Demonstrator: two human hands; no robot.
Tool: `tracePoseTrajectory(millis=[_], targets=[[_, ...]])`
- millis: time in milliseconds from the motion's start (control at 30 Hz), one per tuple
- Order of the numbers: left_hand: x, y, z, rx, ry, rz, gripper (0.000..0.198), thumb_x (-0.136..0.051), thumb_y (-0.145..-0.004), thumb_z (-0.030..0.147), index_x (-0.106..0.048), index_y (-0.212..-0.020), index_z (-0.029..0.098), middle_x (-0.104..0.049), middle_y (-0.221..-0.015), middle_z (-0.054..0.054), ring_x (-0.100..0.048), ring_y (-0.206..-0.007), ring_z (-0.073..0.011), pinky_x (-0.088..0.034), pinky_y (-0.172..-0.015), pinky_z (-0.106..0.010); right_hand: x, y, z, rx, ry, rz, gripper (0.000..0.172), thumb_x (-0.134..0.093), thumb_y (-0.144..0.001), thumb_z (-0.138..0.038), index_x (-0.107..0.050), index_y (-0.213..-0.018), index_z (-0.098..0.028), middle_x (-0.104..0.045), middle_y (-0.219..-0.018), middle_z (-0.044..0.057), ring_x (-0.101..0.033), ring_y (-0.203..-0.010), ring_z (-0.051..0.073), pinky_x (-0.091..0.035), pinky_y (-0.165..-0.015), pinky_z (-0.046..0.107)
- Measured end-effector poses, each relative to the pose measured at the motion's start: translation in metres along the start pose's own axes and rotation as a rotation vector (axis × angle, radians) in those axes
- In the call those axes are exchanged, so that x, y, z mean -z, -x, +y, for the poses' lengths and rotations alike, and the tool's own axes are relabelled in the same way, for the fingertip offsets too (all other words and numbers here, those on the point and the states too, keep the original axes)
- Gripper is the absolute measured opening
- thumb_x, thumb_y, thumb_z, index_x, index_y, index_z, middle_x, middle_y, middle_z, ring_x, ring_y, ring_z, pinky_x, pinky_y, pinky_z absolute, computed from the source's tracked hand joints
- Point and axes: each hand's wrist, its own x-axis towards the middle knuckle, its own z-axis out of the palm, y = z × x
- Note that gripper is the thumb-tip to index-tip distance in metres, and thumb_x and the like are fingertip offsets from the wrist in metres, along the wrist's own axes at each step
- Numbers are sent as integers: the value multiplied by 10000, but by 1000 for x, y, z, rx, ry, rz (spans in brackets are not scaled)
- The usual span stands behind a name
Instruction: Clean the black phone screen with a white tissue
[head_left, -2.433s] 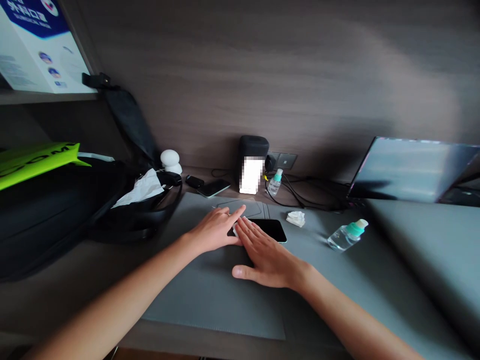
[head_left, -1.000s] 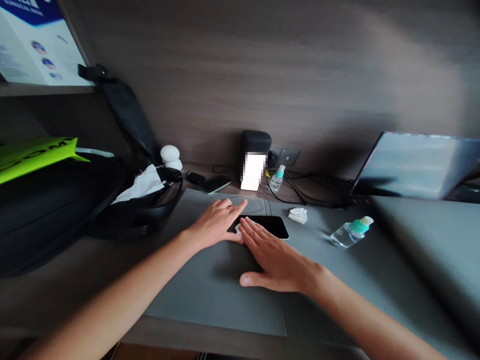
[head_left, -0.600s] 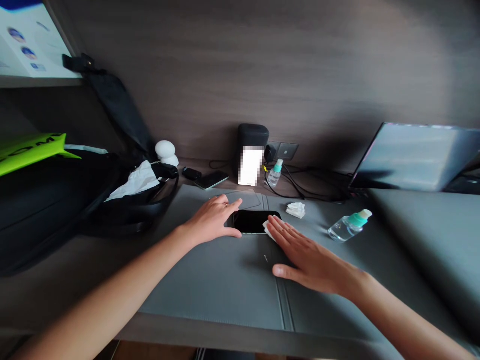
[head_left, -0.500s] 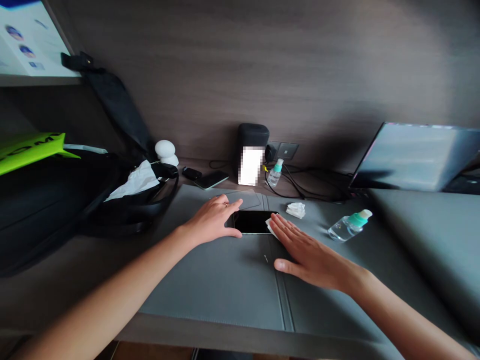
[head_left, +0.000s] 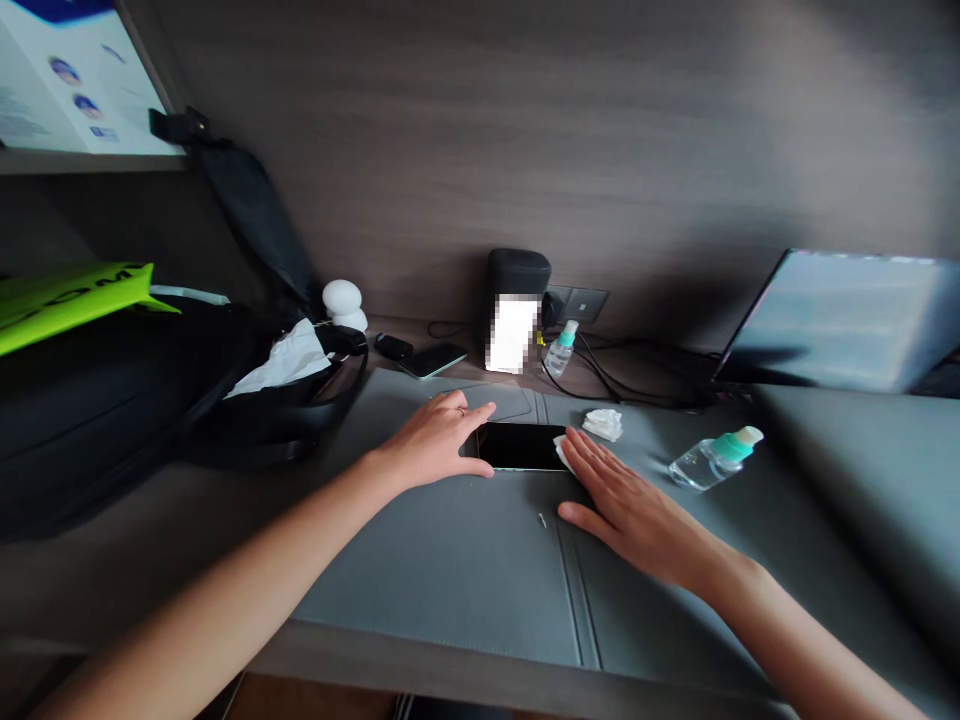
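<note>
On the grey mat point(head_left: 435, 590), a black-screened phone point(head_left: 521, 446) is lying flat while the left hand point(head_left: 439, 440) is bracketing its left end with thumb and forefinger wide apart, any firm grip impossible to tell, and the right hand point(head_left: 628, 510), flattened and gripping nothing, is covering a white wipe point(head_left: 562, 454) at its right end.

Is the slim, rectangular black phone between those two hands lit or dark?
Dark: the slim, rectangular black phone shows only plain black, no glow, between the left hand and the right hand.
</note>
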Motion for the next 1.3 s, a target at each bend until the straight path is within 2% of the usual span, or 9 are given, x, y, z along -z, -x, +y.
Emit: tracePoseTrajectory(millis=[200, 333, 467, 533, 633, 767, 900, 1067, 1300], targets=[[-1, 2, 0, -16, -1, 31, 767, -758, -748, 552, -506, -1388, 213, -649, -1067, -103, -599, -984, -263, -502, -870, -376, -4, 51, -1, -43, 1, 7, 779, -430, -964, -574, -119, -1570, -196, -177, -1607, 105, -185, -1471, 308, -254, -1191, 542], [1, 2, 2, -36, -12, 72, 705, -690, -806, 584, -527, -1360, 180, -670, -986, -98, -598, -994, -268, -500, -882, -385, 0, 63, 0, -58, 18, 1, 770, -425, -972, -553, -79, -1571, -214, -178, -1607, 94, -186, -1471, 304, -273, -1183, 542], [3, 1, -5, 13, -36, 265, 516, -591, -908, 471, -501, -1351, 221, -677, -1134, -88, -567, -1073, -278, -477, -934, -436, 12, 42, -3, -56, -6, 78, 758, -412, -977, -554, -97, -1573, -205, -185, -1604, 109, -185, -1473, 308, -255, -1183, 557], [4, 1, -11, 72, -72, 301, 523, -590, -898, 393, -459, -1378, 231, -642, -1242, -88, -542, -1133, -293, -461, -963, -463, 19, 20, -6, -46, -48, 105, 731, -395, -980, -563, -165, -1567, -194, -234, -1592, 113, -217, -1467, 301, -258, -1186, 544], [6, 3, -19, 149, -96, 236, 595, -586, -858, 330, -412, -1411, 197, -567, -1362, -110, -505, -1216, -309, -435, -1012, -482, 27, -19, -8, -89, -106, 120, 710, -389, -960, -615, -345, -1517, -176, -408, -1515, 132, -374, -1405, 316, -329, -1154, 542], [4, 5, -25, 177, -84, 116, 650, -606, -838, 347, -400, -1424, 157, -566, -1359, -139, -493, -1261, -313, -427, -1040, -467, 26, -54, -1, -189, -188, 162, 646, -400, -963, -581, -475, -1437, -149, -560, -1395, 144, -562, -1255, 323, -464, -1048, 512], [0, 5, -31, 194, -74, 79, 643, -628, -853, 434, -418, -1415, 202, -566, -1367, -139, -515, -1264, -314, -451, -1015, -464, 16, -52, 9, -235, -333, 272, 527, -403, -977, -531, -593, -1327, -186, -654, -1284, 106, -646, -1140, 307, -522, -972, 482], [-3, 5, -37, 243, -34, 100, 546, -638, -876, 362, -454, -1379, 254, -610, -1298, -98, -575, -1188, -278, -482, -976, -439, 11, -42, 11, -262, -448, 337, 473, -421, -977, -521, -655, -1246, -211, -721, -1161, 86, -702, -1005, 290, -552, -910, 466], [-3, 4, -28, 207, 44, 156, 666, -663, -852, 241, -353, -1435, 323, -500, -1311, -70, -587, -1114, -232, -503, -948, -403, 6, -46, 13, -272, -486, 389, 474, -457, -966, -508, -637, -1259, -182, -679, -1243, 106, -668, -1077, 290, -555, -897, 451]])
